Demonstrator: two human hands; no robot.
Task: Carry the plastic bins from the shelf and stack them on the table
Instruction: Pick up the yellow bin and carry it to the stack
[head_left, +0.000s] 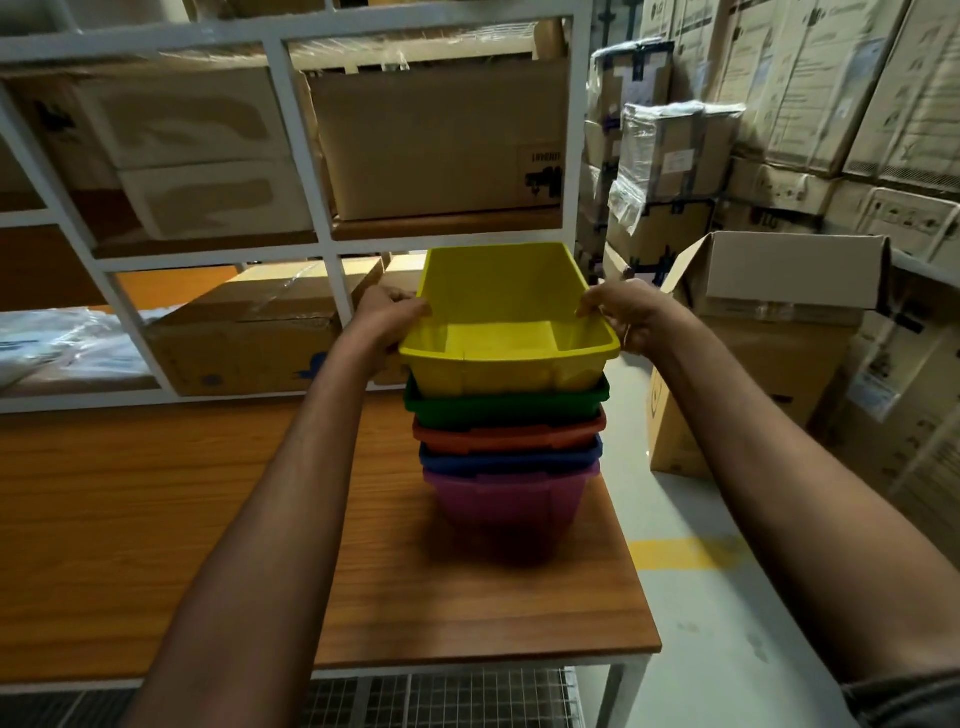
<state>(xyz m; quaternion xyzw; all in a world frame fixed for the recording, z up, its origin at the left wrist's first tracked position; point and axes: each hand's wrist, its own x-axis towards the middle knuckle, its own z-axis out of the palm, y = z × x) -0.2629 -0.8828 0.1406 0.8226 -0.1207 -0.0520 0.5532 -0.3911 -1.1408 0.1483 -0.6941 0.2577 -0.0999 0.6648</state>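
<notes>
The yellow bin sits at the centre of the frame, topmost in a nested stack. You hold it by both long sides. Your left hand has its fingers curled over the left rim, and your right hand pinches the right rim the same way. Below it, in order, come a green bin, an orange bin, a blue bin and a purple bin. The purple one rests on the wooden surface near its right end.

Behind the stack, across the upper left of the frame, stands a white metal shelf loaded with cardboard boxes. To the right of the stack an open box stands on the floor. More cartons are piled against the wall in the upper right. A yellow stripe marks the floor just beside the surface's right edge.
</notes>
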